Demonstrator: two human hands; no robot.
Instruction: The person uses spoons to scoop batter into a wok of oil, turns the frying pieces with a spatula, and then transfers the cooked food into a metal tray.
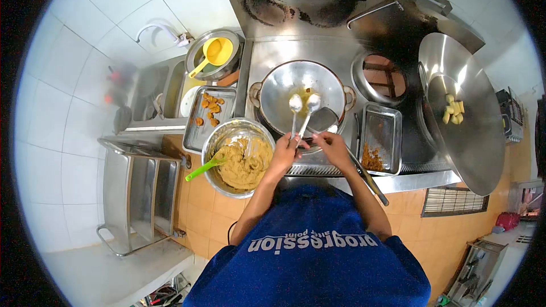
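My left hand [284, 152] is closed around the handle of a metal spoon [295, 103]. Close beside it, my right hand [330, 145] has its fingers at the handle of a second spoon [312, 104]; its exact grip is too small to make out. Both spoon heads are over a two-handled metal wok [278, 82] with a little yellow liquid and a small brown bit in it. A round strainer [325, 120] lies across the wok's near right side. Left of my left hand, a steel bowl [208, 177] holds tan batter [244, 165] and a green-handled utensil [206, 169].
A tray [193, 136] with fried pieces [211, 105] stands behind the bowl. On the right are a tray [382, 119] with brown crumbs, an open burner ring [360, 77] and a large tilted wok [475, 153] holding pale chunks. A yellow dipper [218, 52] sits on a pot.
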